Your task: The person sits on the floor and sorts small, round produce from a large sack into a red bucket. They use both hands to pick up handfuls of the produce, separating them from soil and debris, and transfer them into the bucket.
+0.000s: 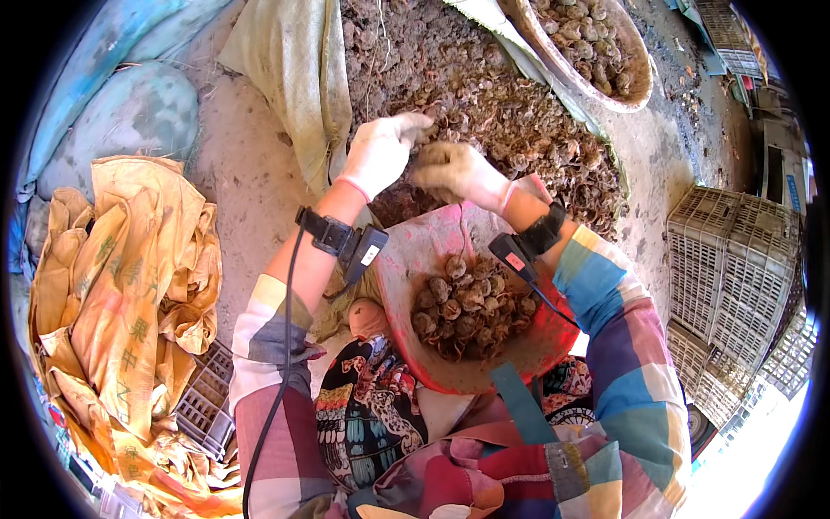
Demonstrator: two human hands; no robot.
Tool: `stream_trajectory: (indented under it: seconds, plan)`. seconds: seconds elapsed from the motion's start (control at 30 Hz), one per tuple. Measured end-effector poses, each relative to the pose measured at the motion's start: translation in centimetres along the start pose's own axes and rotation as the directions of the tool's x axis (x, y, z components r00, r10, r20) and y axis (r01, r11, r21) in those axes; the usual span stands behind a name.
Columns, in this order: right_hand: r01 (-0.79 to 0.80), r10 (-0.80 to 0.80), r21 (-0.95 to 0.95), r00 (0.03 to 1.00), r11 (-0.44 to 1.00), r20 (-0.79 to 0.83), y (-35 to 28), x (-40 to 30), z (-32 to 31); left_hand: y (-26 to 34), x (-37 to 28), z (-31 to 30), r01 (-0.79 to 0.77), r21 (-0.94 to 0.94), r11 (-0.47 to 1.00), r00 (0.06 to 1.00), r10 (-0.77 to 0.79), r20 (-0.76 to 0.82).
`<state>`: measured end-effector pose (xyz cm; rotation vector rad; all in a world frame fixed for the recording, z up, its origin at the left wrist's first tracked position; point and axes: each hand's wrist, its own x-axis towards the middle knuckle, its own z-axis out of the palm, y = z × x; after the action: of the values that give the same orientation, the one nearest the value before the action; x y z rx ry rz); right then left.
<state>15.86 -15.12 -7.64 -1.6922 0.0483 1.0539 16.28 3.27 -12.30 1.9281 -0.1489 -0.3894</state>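
My left hand point(382, 152), in a white glove, is over a heap of soil and loose brown husks point(538, 133). Its thumb and fingers come together around a small brown lump, too blurred to name surely. Close beside it, my right hand point(457, 170), also gloved, curls its fingers towards the left fingertips. Motion blurs it, and what lies inside it is hidden. Below both hands a worn red plastic scoop-shaped container point(405, 259) rests at my lap. Brown plant bulbs or corms point(470, 298) with dry roots are piled in it.
At the far right, an oval tub point(642, 97) holds more bulbs. Stacked plastic crates point(726, 253) stand on the right. A crumpled orange woven sack point(123, 292) covers part of a crate point(207, 389) on the left. Pale woven sacking point(295, 84) borders the heap. Cables hang from both wrist devices.
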Motion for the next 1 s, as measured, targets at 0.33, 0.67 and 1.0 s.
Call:
stream_trajectory:
  seconds: [0.33,0.67,1.0]
  plan:
    - [0.06,-0.068,0.568,0.998,0.821,-0.008,4.0,-2.7,-7.1,-3.2,-1.8,0.0,-0.087,0.62,0.78,0.995,0.031,0.1]
    - [0.05,-0.302,0.824,0.942,0.564,0.15,4.3,-2.3,-6.2,-5.3,2.9,4.3,-0.184,0.776,0.603,0.982,0.087,0.165]
    - [0.219,-0.298,0.793,0.953,0.569,-0.049,4.8,-2.7,-5.6,-4.4,3.7,4.0,-0.045,0.753,0.657,0.996,-0.032,0.087]
